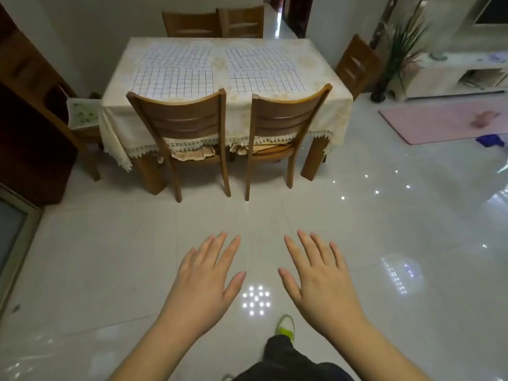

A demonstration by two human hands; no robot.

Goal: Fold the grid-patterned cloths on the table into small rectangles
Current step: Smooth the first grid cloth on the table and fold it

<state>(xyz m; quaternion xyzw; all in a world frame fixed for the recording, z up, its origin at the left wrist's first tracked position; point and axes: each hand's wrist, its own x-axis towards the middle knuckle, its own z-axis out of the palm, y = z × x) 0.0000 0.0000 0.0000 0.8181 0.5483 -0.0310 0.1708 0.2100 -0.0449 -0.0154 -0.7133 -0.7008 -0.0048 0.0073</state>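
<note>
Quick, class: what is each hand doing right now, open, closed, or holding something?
Left hand: open, fingers spread, holding nothing.
Right hand: open, fingers spread, holding nothing.

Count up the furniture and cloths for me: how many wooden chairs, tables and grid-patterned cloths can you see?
Wooden chairs: 6, two near, two far, one at each end
Tables: 1
Grid-patterned cloths: 2
Total: 9
</note>
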